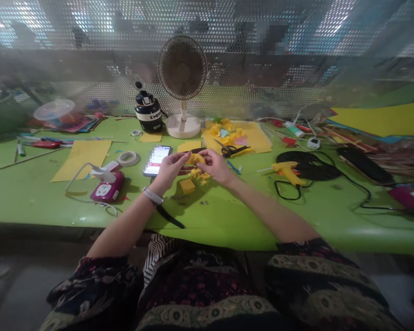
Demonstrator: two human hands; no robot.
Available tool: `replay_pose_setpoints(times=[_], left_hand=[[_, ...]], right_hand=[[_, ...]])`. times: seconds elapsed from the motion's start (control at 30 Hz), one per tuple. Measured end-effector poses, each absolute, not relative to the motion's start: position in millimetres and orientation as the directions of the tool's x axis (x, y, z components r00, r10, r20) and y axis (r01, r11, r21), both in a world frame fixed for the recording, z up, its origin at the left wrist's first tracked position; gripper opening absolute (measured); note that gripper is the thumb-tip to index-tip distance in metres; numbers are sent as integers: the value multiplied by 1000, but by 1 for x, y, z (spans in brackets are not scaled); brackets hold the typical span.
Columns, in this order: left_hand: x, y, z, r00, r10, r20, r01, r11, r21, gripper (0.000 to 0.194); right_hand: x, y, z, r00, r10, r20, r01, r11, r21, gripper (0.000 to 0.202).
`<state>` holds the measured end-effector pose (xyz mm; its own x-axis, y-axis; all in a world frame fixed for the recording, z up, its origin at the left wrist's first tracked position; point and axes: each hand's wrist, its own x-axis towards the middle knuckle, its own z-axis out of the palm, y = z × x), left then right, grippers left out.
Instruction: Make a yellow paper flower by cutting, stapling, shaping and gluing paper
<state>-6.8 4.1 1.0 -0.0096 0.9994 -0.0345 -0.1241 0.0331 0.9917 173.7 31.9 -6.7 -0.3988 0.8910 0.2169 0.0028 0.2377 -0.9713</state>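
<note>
Between my two hands is a small curled piece of yellow paper (195, 159), raised a little above the table. My left hand (173, 166) pinches its left side, and a pale watch band circles that wrist. From the other side my right hand (216, 166) grips the paper with fingers and thumb. Below them lie small yellow paper pieces (199, 174) and a stack of yellow paper squares (187, 185). A lit phone (158, 160) rests just left of my left hand. Black-handled scissors (232, 150) lie beyond my right hand.
A yellow glue gun (290, 173) with its cord lies at right. At left stand a purple power socket (107, 187) and a tape roll (127, 158). Behind are a fan (182, 124), a dark bottle (148, 115) and yellow paper flowers (227, 131) on a yellow sheet.
</note>
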Motion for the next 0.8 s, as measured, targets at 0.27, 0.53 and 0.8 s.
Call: replay_pose_setpoints(times=[0.27, 0.53, 0.8], left_hand=[[-7, 3, 2, 82, 993, -80, -85, 86, 993, 41], [-6, -1, 8, 78, 994, -76, -50, 80, 996, 42], [-8, 0, 10, 102, 989, -105, -41, 110, 993, 35]], right_hand=[[173, 31, -2, -388, 898, 208, 41, 242, -969, 32], [177, 32, -4, -360, 889, 282, 146, 353, -924, 39], [181, 41, -9, -400, 885, 238, 194, 336, -922, 45]])
